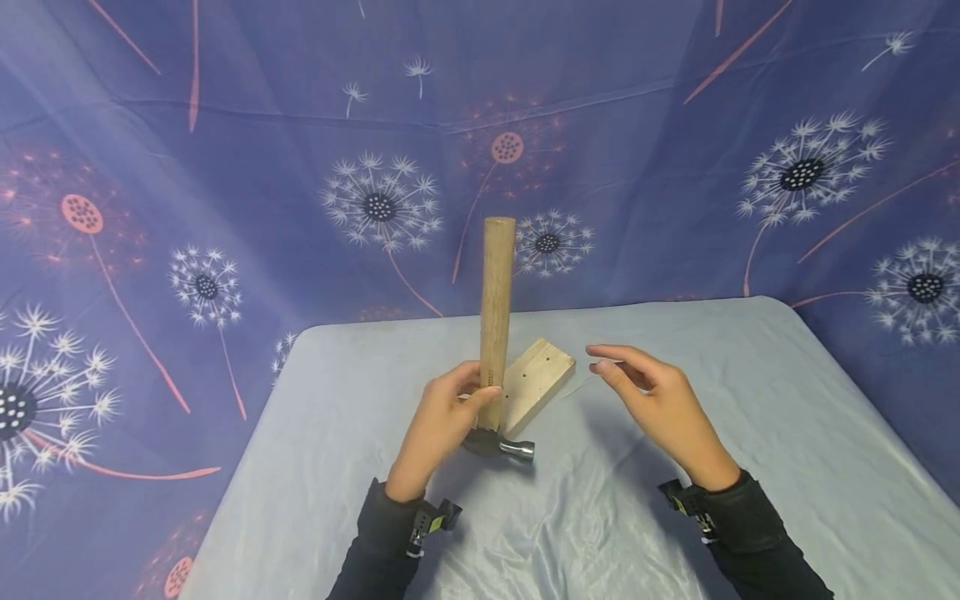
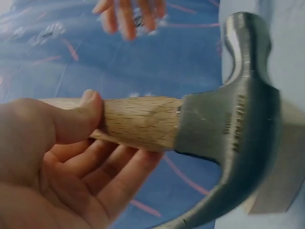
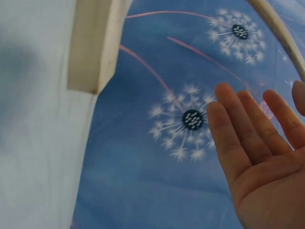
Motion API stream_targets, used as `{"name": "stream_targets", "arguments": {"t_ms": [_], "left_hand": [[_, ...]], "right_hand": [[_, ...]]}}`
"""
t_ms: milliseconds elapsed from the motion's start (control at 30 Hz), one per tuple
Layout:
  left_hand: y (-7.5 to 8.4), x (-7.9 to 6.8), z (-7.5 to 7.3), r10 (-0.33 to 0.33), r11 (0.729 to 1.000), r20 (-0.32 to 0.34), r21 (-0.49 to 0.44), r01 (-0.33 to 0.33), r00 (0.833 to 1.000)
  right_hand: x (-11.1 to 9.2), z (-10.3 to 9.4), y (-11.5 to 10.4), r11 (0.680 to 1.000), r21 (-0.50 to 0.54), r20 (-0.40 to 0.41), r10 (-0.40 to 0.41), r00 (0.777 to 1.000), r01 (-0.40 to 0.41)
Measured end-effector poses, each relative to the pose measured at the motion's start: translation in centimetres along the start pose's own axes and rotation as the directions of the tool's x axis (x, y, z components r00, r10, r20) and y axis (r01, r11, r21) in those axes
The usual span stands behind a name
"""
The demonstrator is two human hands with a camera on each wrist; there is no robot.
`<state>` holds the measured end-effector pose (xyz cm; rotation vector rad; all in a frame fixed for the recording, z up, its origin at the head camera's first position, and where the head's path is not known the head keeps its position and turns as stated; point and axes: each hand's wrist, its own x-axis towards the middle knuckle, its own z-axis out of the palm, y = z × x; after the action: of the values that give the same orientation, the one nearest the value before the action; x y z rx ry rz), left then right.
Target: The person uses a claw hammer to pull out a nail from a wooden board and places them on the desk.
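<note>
A claw hammer (image 1: 496, 300) stands upright in the head view, its wooden handle pointing up and its metal head (image 2: 248, 109) at the bottom. My left hand (image 1: 447, 412) grips the handle low down, just above the head, with thumb on one side and fingers on the other. Behind the hammer lies a wooden block (image 1: 538, 377) with several small dark holes in its top face. To the right of the block, my right hand (image 1: 660, 404) hovers with relaxed fingers and holds nothing. In the right wrist view its fingers (image 3: 233, 138) are extended, apart from the block.
A pale blue satin cloth (image 1: 637, 533) covers the table and wrinkles near the front. A blue-purple curtain (image 1: 615, 150) with dandelion prints hangs behind the table's far edge. Each dark sleeve bears a wrist camera strap.
</note>
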<state>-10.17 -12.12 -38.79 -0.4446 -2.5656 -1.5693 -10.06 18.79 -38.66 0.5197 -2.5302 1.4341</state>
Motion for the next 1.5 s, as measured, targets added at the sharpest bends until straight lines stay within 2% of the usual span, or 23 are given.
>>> {"name": "stream_targets", "arguments": {"t_ms": [133,233,400,533,833,1100,1367,1500], "left_hand": [[-0.7,-0.3,-1.9,-0.078,0.996,-0.013,0.035,0.078,0.997],[-1.8,-0.7,-3.2,-0.153,0.988,-0.024,0.019,0.153,0.988],[-3.8,-1.3,-5.2,-0.264,0.962,0.010,-0.073,0.264,0.965],[-4.9,-1.8,-6.4,-0.327,0.938,0.034,-0.106,0.329,0.944],[-6.7,-2.9,-6.8,-0.424,0.902,0.020,-0.077,0.424,0.905],[-7.3,-3.9,-6.9,-0.482,0.871,0.034,-0.088,0.483,0.876],[-8.0,-4.5,-7.8,-0.515,0.855,0.042,-0.043,0.516,0.856],[-8.2,-4.3,-8.0,-0.520,0.854,0.033,0.031,0.519,0.854]], "right_hand": [[-0.4,-0.6,0.8,0.999,-0.035,0.005,-0.001,1.000,0.001],[-0.7,-1.2,1.4,0.998,-0.067,-0.003,-0.008,1.000,0.007],[-1.0,-1.8,2.0,0.994,-0.111,-0.020,0.016,1.000,-0.018],[-1.2,-2.0,2.4,0.991,-0.129,-0.018,0.016,1.000,-0.018],[-2.0,-1.9,2.6,0.992,-0.124,-0.023,0.015,1.000,-0.018],[-1.8,-1.0,2.0,0.995,-0.097,-0.024,0.009,1.000,-0.012],[-1.2,-0.4,1.8,0.994,-0.111,-0.019,-0.019,1.000,0.016],[-1.3,-0.4,1.9,0.993,-0.120,-0.014,-0.014,1.000,0.012]]}}
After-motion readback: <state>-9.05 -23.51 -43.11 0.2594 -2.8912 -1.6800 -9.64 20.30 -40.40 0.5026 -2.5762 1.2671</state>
